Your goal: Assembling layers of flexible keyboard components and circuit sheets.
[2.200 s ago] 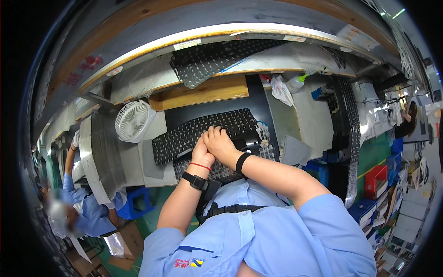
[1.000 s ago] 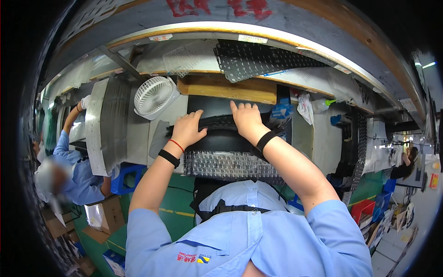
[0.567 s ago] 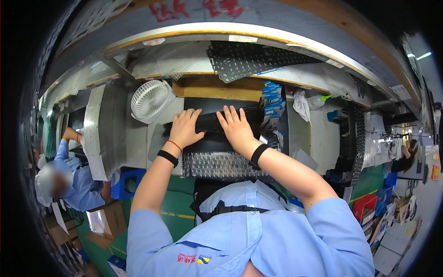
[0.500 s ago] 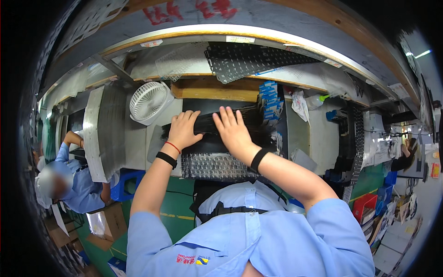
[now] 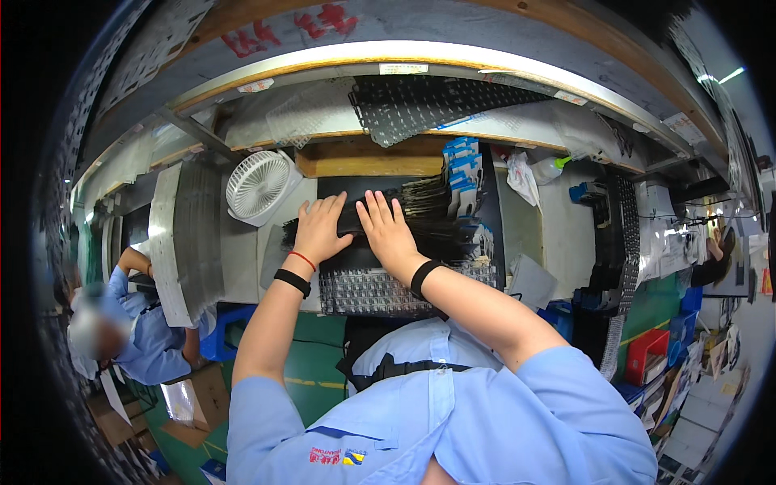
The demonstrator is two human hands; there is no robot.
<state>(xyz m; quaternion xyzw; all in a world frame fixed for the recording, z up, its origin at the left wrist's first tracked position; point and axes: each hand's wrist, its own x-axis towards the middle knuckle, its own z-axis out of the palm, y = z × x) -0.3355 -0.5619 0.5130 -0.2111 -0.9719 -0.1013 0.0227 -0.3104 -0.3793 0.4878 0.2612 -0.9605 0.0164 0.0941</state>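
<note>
A thick bundle of thin black strips (image 5: 432,218) lies across the dark work surface in front of me. Blue-and-grey ends (image 5: 463,174) stack up in steps at its right. My left hand (image 5: 319,232) rests on the left part of the bundle, fingers stretched, thumb toward the right. Beside it my right hand (image 5: 390,242) lies flat on the strips, fingers extended and pointing away from me. Neither hand grips anything. Nearer my body is a patterned silver-grey sheet or tray (image 5: 372,293), partly under the strips and right wrist.
A white fan (image 5: 260,186) stands at the back left, beside a tall stack of pale sheets (image 5: 184,242). Another pile of black strips (image 5: 594,242) is at the right. A green-tipped bottle (image 5: 550,170) sits behind. Shelves overhang the bench; a co-worker (image 5: 137,323) sits at left.
My right hand has slid left, closer to my left hand. More of the strips at the right now show, spread in a fan. My left hand has hardly moved.
</note>
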